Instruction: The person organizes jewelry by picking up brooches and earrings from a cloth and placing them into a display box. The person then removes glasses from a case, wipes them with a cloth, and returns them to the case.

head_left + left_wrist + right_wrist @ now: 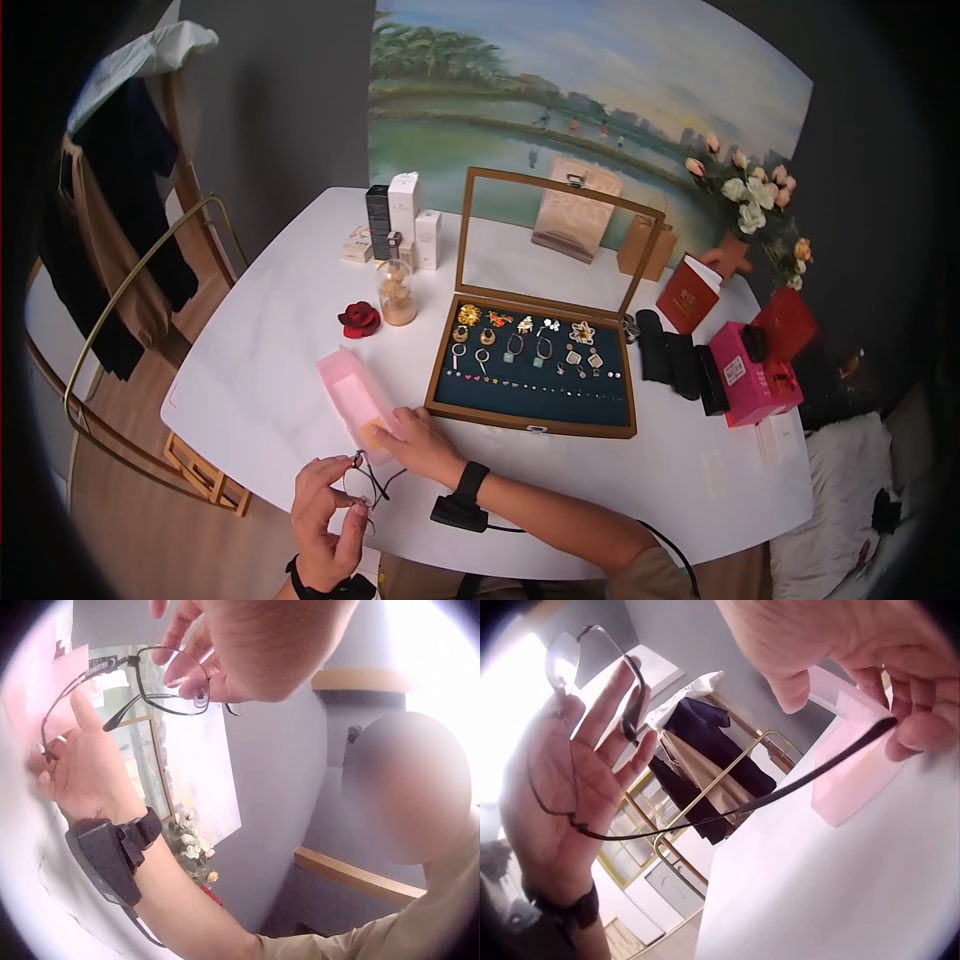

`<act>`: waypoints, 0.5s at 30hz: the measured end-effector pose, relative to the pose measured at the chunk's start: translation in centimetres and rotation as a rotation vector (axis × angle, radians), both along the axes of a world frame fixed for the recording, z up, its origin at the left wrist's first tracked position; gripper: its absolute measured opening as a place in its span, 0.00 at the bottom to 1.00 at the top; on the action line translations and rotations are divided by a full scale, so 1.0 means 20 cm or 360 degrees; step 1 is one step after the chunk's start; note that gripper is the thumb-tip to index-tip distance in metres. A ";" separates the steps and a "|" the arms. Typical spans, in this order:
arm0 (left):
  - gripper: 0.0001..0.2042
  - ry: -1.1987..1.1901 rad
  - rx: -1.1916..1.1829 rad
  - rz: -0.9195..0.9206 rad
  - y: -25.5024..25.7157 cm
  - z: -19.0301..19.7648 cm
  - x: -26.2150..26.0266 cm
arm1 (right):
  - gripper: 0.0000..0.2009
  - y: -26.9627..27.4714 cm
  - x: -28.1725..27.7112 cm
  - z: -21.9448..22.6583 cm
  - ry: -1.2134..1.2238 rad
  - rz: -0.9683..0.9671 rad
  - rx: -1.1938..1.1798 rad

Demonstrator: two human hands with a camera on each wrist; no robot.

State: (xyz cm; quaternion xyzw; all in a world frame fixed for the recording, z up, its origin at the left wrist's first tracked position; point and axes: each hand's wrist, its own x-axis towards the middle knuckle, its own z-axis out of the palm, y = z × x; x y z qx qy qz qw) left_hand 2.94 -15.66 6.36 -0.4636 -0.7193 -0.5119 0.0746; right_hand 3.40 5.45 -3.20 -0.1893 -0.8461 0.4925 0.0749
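A pair of thin dark-framed eyeglasses (362,488) (174,712) hangs in the left hand (325,520) (262,645) (562,765), its thumb and fingers pinching the frame by one lens. Both temples are unfolded. A pink open-topped box (345,385) (855,780) lies on the table. At its near end the right hand (425,447) (94,769) (855,645) grips the wall, thumb on one side and fingers curled on the other. One temple tip reaches those curled fingers; whether they hold it is unclear.
Right of the pink box stands a glass-lidded jewelry case (530,405), lid raised. Behind are a red flower (360,319), a glass dome (397,295) and small boxes (403,205). Black cases (655,345) and a bright pink box (740,375) lie at the right.
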 end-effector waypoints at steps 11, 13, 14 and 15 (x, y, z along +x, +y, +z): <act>0.03 -0.0128 -0.0061 -0.0357 0.28 -0.03 0.07 | 0.28 0.24 0.49 0.06 0.0243 0.0222 -0.0016; 0.03 -0.0165 -0.0082 -0.0405 0.34 -0.04 0.08 | 0.27 0.29 0.61 0.09 0.0225 0.0215 -0.0193; 0.02 -0.0247 -0.0079 -0.0478 0.37 -0.05 0.09 | 0.26 0.31 0.66 0.09 0.0328 0.0319 -0.0472; 0.02 -0.0330 -0.0075 -0.0547 0.40 -0.06 0.11 | 0.24 0.33 0.71 0.09 0.0428 0.0427 -0.0752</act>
